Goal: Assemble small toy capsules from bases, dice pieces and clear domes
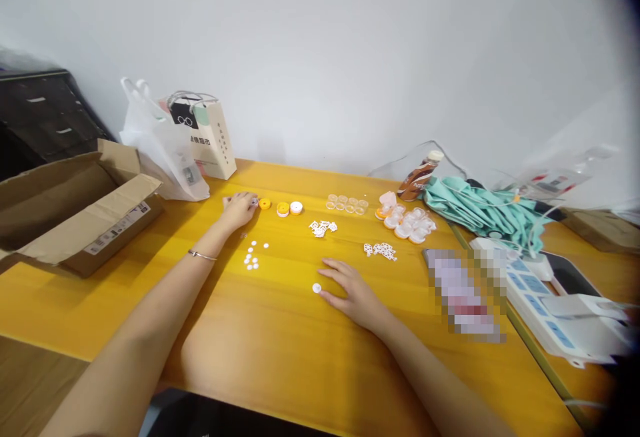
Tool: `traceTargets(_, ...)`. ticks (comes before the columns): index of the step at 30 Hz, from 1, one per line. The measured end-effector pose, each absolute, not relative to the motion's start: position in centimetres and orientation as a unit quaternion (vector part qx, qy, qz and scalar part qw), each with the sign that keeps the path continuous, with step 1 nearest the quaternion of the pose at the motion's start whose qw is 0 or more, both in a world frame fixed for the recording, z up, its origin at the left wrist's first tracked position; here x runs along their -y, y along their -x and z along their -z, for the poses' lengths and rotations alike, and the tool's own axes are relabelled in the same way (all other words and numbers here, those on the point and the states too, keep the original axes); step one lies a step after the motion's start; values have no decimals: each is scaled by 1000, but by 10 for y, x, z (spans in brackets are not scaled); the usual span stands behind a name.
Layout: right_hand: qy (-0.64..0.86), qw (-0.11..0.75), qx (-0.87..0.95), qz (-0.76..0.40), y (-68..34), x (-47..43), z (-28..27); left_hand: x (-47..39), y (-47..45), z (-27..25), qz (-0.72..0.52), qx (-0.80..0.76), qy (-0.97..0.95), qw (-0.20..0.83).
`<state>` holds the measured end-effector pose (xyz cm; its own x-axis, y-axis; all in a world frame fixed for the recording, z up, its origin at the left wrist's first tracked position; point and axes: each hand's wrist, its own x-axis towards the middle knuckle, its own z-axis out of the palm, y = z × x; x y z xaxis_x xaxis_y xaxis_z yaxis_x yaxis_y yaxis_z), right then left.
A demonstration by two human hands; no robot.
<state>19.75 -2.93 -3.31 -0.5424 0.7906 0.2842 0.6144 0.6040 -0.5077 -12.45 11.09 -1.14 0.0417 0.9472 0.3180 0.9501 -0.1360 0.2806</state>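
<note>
My left hand (239, 211) reaches to the far left of the table, its fingers drawn together over a small pale piece (255, 202) that is mostly hidden. Just right of those fingertips are a yellow round part (265, 204), a yellow-and-white one (283, 209) and a white-topped one (297, 208). My right hand (354, 291) rests nearer me with fingers apart. A small white round piece (317, 287) lies by its thumb tip, not gripped. Several little white discs (251, 260) are scattered below my left hand.
Clear rings (347, 205), white lattice pieces (323, 227) and capped clear-and-orange parts (410, 224) sit mid-table. Right stand a bottle (419, 177), teal umbrella (480, 207), blurred phone (463, 293) and power strip (540, 303). An open cardboard box (115, 230) and plastic bag (165, 150) are left.
</note>
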Motion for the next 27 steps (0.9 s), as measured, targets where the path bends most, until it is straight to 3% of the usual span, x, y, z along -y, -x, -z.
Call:
traceTargets(4,404,252,861,-178,-198,29,34,-108,124,-2,239,672,701,22)
traceTargets(7,401,257,861,-178,-198,29,34,-93,107,-19,324,650,686,38)
traceTargets(10,403,254,861,-177,-198,29,35,-56,73,-31,419,508,751,-49)
traceTargets(13,391,261,864,-180,-198,27,36,-8,37,-29,338,368,845,-191)
traceTargets(15,376,275,865,-189,-199,27,36,17,20,-23,277,333,872,-229)
traceTargets(21,387,264,851,-239,-205,29,35,30,6,2,203,343,888,-229)
traceTargets(27,388,259,850,-245,-206,29,36,31,6,14,204,373,874,-236)
